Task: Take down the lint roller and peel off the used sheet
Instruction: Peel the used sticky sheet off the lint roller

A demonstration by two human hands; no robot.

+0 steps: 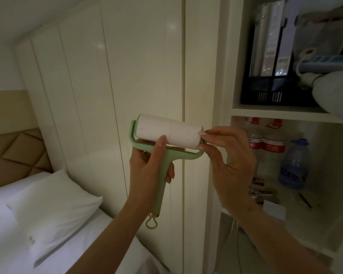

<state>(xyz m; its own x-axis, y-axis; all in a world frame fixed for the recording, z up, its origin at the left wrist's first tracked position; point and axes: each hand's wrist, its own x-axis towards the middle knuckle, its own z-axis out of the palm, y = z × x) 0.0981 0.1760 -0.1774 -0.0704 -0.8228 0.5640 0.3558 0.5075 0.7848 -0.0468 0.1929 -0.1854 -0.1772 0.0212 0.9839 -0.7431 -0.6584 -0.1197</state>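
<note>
Roller (167, 135) is already down, held up in front of the wardrobe doors (127, 76), beside the shelves (285, 112). Step in hand: finding the sheet edge. Best done by picking at the corner on the roll's right end with a nail, lifting a tab, then pulling along the diagonal seam while the roll is kept from spinning. Left hand (147, 169) is clenched around the green handle (163, 175), thumb pressed on the paper. Right hand (228, 161) is half open, thumb and forefinger pinched at the roll's right end; whether paper is actually caught, cannot tell.
</note>
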